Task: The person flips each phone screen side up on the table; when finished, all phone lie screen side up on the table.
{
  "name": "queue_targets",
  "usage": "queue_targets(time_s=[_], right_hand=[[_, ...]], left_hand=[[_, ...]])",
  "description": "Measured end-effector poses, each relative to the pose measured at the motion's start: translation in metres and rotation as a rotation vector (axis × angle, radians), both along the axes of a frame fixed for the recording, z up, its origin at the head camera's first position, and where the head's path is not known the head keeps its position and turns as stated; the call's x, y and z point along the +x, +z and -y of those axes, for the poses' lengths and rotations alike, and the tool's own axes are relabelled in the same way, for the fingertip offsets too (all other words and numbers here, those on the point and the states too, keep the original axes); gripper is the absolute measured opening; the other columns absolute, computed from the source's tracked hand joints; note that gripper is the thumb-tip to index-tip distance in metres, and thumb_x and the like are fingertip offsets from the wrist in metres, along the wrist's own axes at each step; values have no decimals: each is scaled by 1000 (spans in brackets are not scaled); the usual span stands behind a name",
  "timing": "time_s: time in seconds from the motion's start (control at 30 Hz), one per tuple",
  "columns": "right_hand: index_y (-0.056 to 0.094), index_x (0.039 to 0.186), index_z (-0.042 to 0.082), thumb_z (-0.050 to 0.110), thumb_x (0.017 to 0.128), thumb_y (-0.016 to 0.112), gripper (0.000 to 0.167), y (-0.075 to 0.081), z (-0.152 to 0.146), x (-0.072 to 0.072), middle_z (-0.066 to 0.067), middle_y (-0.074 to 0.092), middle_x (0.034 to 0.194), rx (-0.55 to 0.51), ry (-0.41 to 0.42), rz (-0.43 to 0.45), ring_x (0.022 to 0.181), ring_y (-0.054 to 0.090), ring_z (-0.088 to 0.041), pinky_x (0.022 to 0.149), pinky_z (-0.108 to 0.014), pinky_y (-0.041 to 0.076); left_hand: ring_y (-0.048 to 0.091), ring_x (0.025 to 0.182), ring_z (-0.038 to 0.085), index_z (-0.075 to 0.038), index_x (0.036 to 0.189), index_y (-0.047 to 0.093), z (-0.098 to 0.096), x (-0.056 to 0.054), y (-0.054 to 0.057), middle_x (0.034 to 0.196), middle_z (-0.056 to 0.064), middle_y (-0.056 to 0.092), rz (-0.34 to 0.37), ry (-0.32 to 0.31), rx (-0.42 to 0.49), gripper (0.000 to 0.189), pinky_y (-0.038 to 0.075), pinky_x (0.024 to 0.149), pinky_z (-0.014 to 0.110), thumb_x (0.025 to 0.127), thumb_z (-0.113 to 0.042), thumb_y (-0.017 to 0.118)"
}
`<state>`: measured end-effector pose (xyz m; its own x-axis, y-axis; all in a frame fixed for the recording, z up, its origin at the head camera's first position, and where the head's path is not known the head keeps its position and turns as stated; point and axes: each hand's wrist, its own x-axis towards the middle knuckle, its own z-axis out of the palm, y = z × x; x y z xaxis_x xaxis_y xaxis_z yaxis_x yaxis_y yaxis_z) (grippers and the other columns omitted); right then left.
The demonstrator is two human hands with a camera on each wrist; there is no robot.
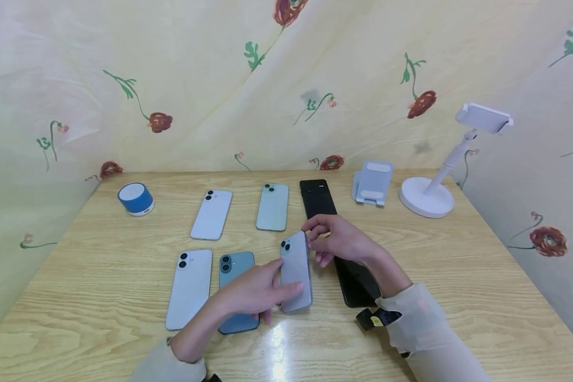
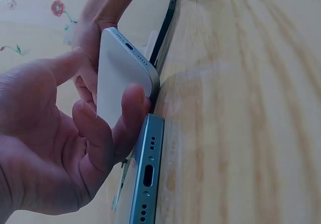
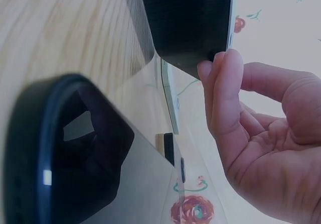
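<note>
Between two hands (image 1: 254, 291) (image 1: 342, 240), one phone (image 1: 295, 268) of seven.

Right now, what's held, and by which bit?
The lilac phone, by its top right corner, in the right hand; whether the left hand grips is unclear.

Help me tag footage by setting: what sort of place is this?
Probably an indoor tabletop workspace: a wooden table, a flower-patterned backdrop behind it, and several smartphones laid out on top.

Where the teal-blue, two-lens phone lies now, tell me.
In the head view, the teal-blue phone lies left of centre on the table, between a white two-lens phone and the tilted pale lilac phone, partly hidden by the left hand.
</note>
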<state>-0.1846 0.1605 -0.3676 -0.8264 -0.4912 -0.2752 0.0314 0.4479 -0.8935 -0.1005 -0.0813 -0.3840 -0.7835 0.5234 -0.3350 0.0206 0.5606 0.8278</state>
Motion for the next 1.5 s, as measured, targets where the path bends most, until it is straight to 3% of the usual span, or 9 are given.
queue_targets(time_s=[0.23,0.33,0.93,1.3,1.5], right_hand=[[54,137,-3,-1,100,64,38,2,3,2,-17,68,109,-31,12,-8,70,69,-23,64,-35,64],[55,136,-2,1,100,65,38,3,4,3,-16,69,109,-39,17,-12,71,70,-24,64,-37,64],[51,142,-1,4,100,65,44,3,7,6,-20,72,114,-71,56,14,78,75,-28,66,-41,66],[46,151,-6,4,101,63,54,-5,7,4,-24,72,116,-54,83,21,80,77,-28,67,-43,66],[44,153,-7,4,102,61,55,-7,6,4,-24,72,117,-33,86,42,80,77,-27,68,-42,66]], left_hand=[[66,50,20,3,164,26,-1,0,2,73,7,68,26,6,-19,91,47,44,28,105,-59,55],[65,50,20,1,164,29,-2,0,3,70,9,68,25,1,-24,89,47,45,28,105,-60,54],[68,53,18,-3,165,31,-2,-2,1,86,6,68,53,3,9,88,47,46,27,103,-58,59],[68,56,20,-15,166,34,-2,-3,0,90,6,67,36,16,43,77,52,47,31,104,-54,60],[71,60,21,-20,167,33,-1,-2,1,100,6,68,32,29,80,75,55,50,33,105,-51,61]])
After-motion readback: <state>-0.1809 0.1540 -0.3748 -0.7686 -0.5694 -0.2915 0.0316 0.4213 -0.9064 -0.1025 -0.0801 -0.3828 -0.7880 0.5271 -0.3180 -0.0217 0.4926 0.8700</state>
